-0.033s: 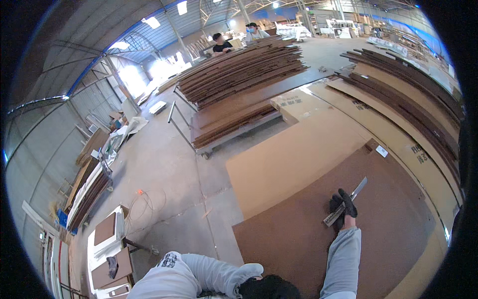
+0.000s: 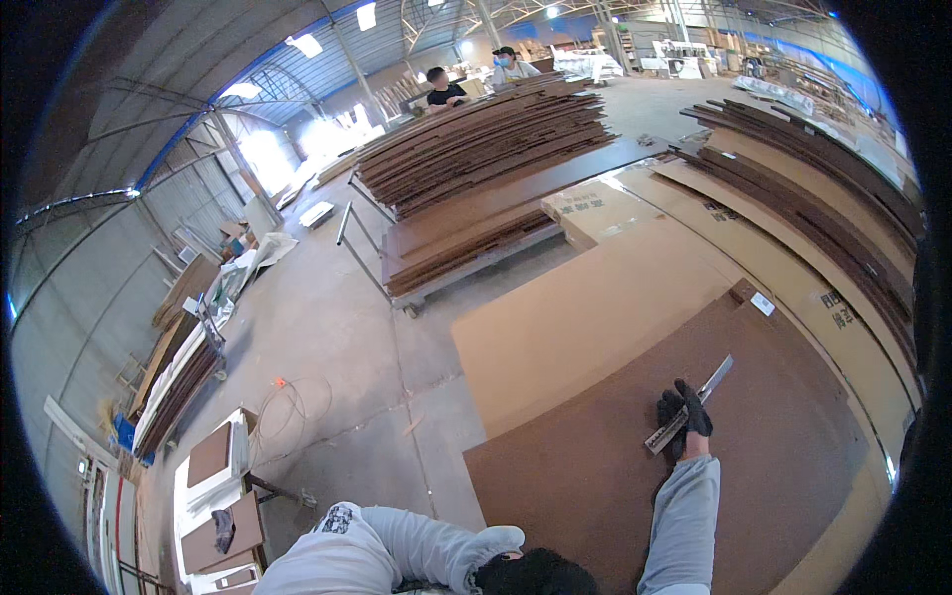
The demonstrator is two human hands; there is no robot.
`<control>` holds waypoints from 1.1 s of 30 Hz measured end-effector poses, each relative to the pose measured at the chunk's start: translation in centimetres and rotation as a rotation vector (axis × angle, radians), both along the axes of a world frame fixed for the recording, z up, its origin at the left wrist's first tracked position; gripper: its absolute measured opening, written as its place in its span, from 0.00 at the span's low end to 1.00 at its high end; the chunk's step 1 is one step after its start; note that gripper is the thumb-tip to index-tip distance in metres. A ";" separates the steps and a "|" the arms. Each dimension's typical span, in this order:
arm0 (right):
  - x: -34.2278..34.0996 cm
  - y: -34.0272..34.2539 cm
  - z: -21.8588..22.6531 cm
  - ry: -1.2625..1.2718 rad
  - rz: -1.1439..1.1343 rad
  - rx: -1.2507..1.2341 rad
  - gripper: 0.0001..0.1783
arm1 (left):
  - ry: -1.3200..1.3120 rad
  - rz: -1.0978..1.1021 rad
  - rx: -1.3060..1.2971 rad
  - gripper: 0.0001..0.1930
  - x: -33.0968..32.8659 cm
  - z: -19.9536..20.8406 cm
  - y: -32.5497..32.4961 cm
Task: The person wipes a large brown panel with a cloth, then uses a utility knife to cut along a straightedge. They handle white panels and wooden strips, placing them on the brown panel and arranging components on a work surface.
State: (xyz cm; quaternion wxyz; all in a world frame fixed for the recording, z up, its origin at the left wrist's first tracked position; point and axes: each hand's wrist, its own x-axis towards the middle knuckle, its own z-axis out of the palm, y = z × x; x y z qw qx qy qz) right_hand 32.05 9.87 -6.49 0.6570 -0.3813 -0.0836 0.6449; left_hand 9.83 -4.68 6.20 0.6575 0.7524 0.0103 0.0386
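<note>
My right hand, in a black glove, is closed around a narrow silvery ruler-like tool. The tool slants over the brown board, one end pointing far right and the other toward me. Whether it touches the board cannot be made out. My left hand, also in a dark glove, is partly cut off by the lower edge, near the board's near left side, and its fingers are hidden. A small white label lies near the board's far corner, beside a short dark strip.
Beyond the board lies tan cardboard. A cart carries stacked brown panels, with two people behind it. More long panels stand to the right. At lower left, a white-and-brown stack holds a dark glove-like item; a hose crosses the floor.
</note>
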 end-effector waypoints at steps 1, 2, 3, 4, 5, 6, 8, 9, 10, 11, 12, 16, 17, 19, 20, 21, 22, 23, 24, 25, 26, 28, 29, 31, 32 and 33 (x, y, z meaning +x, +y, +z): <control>-0.1 -0.2 0.0 -0.015 -0.006 0.000 0.20 | -0.003 -0.006 -0.001 0.17 0.2 0.1 0.3; -0.1 0.1 -0.2 -0.014 0.000 0.021 0.20 | -0.009 -0.002 0.003 0.17 0.2 -0.2 0.7; -0.1 0.2 -0.3 -0.019 -0.003 0.035 0.20 | -0.019 -0.016 -0.002 0.17 0.3 -0.3 0.8; -0.2 0.1 -0.6 -0.023 -0.007 0.048 0.21 | -0.033 -0.024 -0.007 0.17 0.3 -0.3 1.0; -0.2 -0.1 -1.2 -0.006 0.002 0.053 0.21 | -0.037 -0.020 -0.004 0.17 0.3 -0.4 1.1; 0.0 0.1 -1.5 0.002 0.014 0.072 0.22 | -0.058 -0.024 0.006 0.17 0.7 -0.4 1.7; 0.3 0.4 -1.9 -0.021 0.020 0.099 0.22 | -0.082 0.008 0.050 0.17 1.3 -1.9 2.9; 0.3 0.6 -2.3 -0.006 0.035 0.130 0.22 | -0.085 0.091 0.106 0.17 1.6 -3.6 3.7; 0.7 0.6 -2.6 0.003 0.038 0.161 0.22 | -0.079 0.198 0.182 0.17 2.3 -5.8 4.9; 0.5 0.8 -2.7 0.026 0.064 0.194 0.22 | -0.047 0.370 0.360 0.17 2.1 -8.3 6.4; 0.8 0.9 -2.5 -0.003 0.055 0.180 0.23 | -0.002 0.523 0.538 0.17 1.8 -10.7 8.2; 0.0 0.6 -1.2 -0.039 0.033 0.123 0.24 | 0.224 0.835 1.035 0.19 -1.3 -15.9 11.7; -0.5 0.5 -0.8 -0.033 0.037 0.110 0.24 | 0.277 0.879 1.121 0.19 -1.8 -16.7 12.0; -0.9 0.0 0.2 -0.004 -0.003 0.099 0.25 | 0.155 0.908 1.135 0.19 -1.4 -16.5 11.8; -0.9 -0.4 0.6 0.011 -0.009 0.108 0.26 | 0.135 0.905 1.146 0.19 -1.2 -16.3 11.8; -1.1 -0.5 0.9 0.031 -0.012 0.122 0.26 | 0.119 0.903 1.164 0.20 -1.2 -16.1 11.9; -1.4 -0.5 0.9 -0.027 -0.007 0.155 0.27 | 0.148 0.894 1.161 0.20 -1.2 -16.4 12.0; -1.8 -0.6 0.6 -0.086 -0.001 0.187 0.27 | 0.177 0.885 1.158 0.20 -1.3 -17.0 12.0; -2.0 -0.8 0.1 -0.147 -0.001 0.220 0.28 | 0.200 0.872 1.155 0.20 -1.0 -17.0 12.2; -2.2 -1.0 -0.3 -0.209 -0.001 0.253 0.29 | 0.193 0.877 1.126 0.20 -1.0 -17.0 12.4; -2.5 -1.2 -0.6 -0.272 -0.001 0.285 0.30 | 0.186 0.883 1.097 0.20 -1.0 -17.0 12.5; -3.0 -1.1 1.5 -0.250 0.164 0.156 0.31 | 0.123 0.899 1.039 0.21 -1.3 -16.9 12.6; -2.6 -0.5 -0.1 -0.302 0.221 0.235 0.30 | 0.061 0.906 1.010 0.22 -1.4 -17.0 12.7; -2.6 0.0 -1.9 -0.361 0.309 0.317 0.29 | 0.057 0.943 0.836 0.24 -1.6 -15.8 12.5; -3.3 0.0 -1.9 -0.374 0.342 0.316 0.29 | 0.111 0.974 0.687 0.24 -1.5 -14.7 11.9; -3.6 0.1 -1.8 -0.388 0.372 0.320 0.28 | 0.160 1.000 0.540 0.25 -1.5 -13.7 11.6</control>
